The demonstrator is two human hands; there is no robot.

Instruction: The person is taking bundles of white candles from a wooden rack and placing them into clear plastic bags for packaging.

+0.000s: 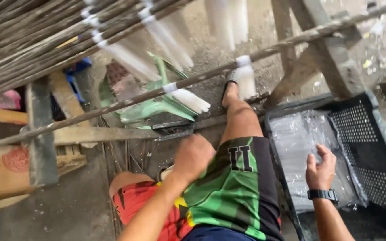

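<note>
Wooden rack (pixel 41 134) carrying sloping rods (pixel 202 73) hung with white candles (pixel 193 100). Black crate (pixel 367 147) (lined with clear plastic (pixel 298 147)) beside the right leg. Left hand (pixel 193 156), fingers curled shut into a fist near the rack's rail. Right hand (pixel 320 167), fingers loosely spread, hovers over the plastic.

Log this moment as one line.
left hand: fisted above knee | right hand: open over black crate | white candles on stick

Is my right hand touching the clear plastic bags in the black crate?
Apart. The head view shows the right hand open above the clear plastic bags in the black perforated crate, without clear contact.
</note>
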